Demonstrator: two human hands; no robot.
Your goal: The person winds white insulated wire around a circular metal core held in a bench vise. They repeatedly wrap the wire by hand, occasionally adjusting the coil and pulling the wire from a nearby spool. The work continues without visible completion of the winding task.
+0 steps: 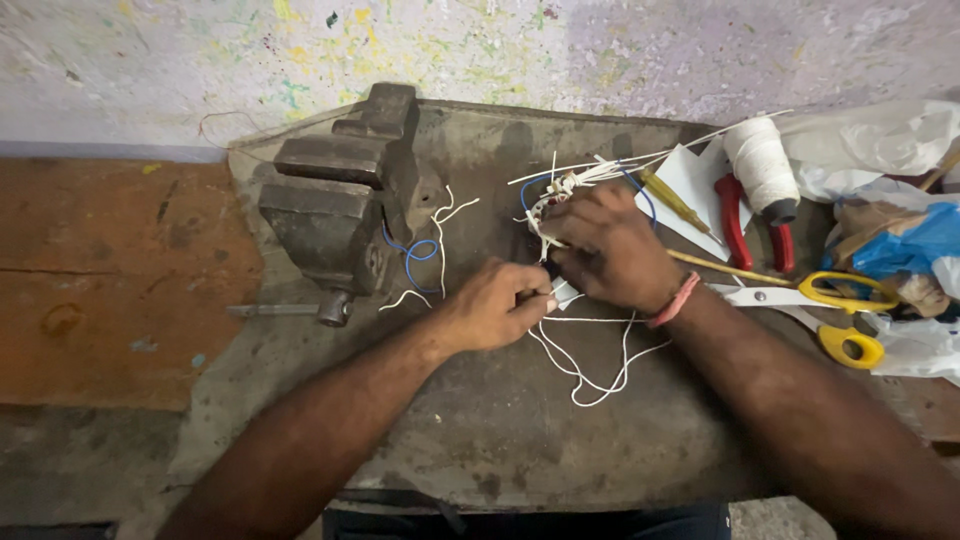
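Gripping a wire bundle, right hand; left hand pinching white string.

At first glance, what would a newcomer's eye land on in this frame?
First, the two hands at the centre: the right hand covers a bundle of white and blue wires, and the left hand pinches a white strand beside it. Next, the heavy grey bench vise at the left of the metal worktop. Yellow-handled scissors and a white twine spool lie at the right.

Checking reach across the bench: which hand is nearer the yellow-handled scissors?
Right. The right hand works the wire bundle just left of the scissors; the left hand is farther left.
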